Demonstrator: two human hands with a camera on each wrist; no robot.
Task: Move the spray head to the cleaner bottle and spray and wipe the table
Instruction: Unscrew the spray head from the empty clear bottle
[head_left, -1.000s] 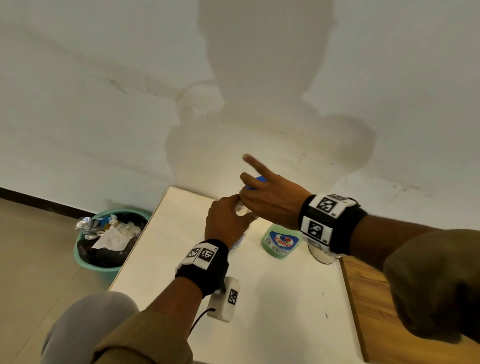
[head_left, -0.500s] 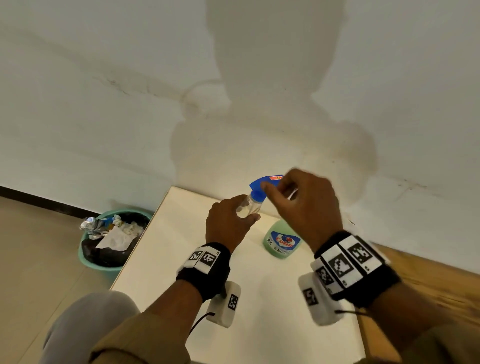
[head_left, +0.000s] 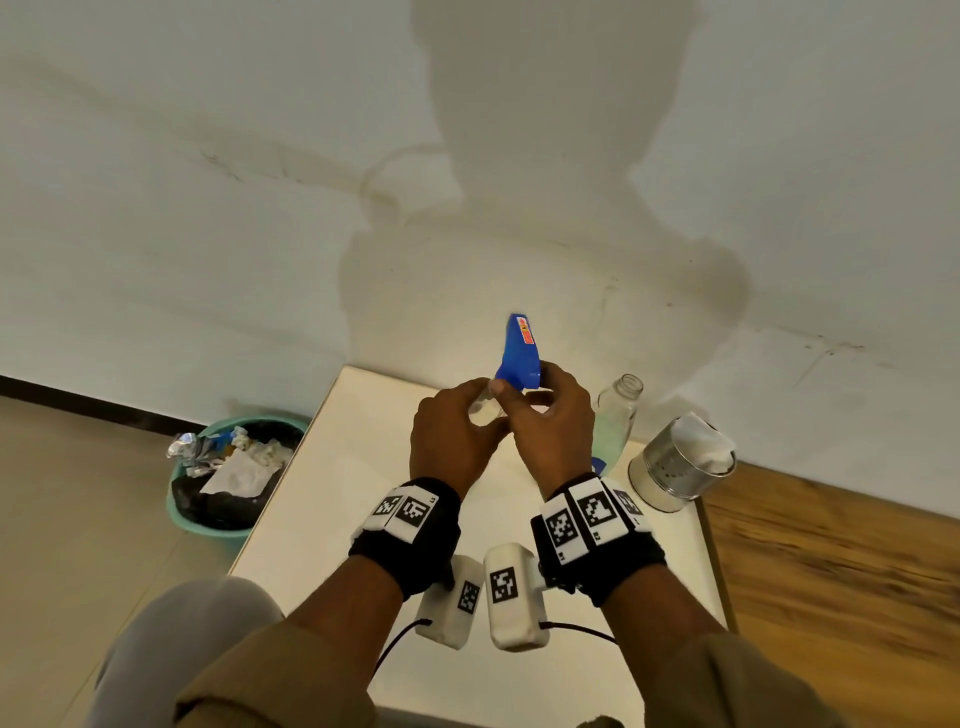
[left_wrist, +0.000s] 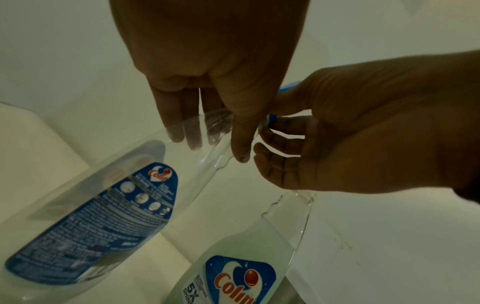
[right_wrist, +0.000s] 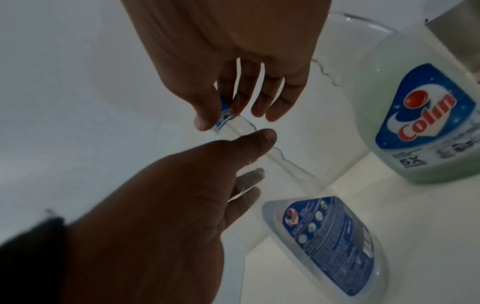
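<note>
Your left hand (head_left: 451, 435) wraps the neck of a clear empty bottle (left_wrist: 85, 205), thumb on the near side and fingers showing through the plastic on the far side, while your right hand (head_left: 553, 423) pinches the collar of the blue spray head (head_left: 519, 353) between thumb and fingers just above your left thumb. That spray head sits on top of the empty bottle, rising above both hands with its red-labelled top pointing away from you toward the wall. Under everything, the white table (head_left: 322, 499) is pushed against the far wall, with a wooden surface (head_left: 831, 571) adjoining it on the right. On the floor to the left stands a teal waste bin (head_left: 179, 512) lined in black and holding crumpled paper and foil. Just right of your right hand stands the cleaner bottle (head_left: 615, 415), upright, mouth uncapped, partly filled with pale greenish liquid and carrying a blue Colin label; your right wrist hides its lower part in the head view. Further right, near the table's right edge, a metal can (head_left: 675, 467) holds a white cloth (head_left: 701, 436) that bulges out of its top.
</note>
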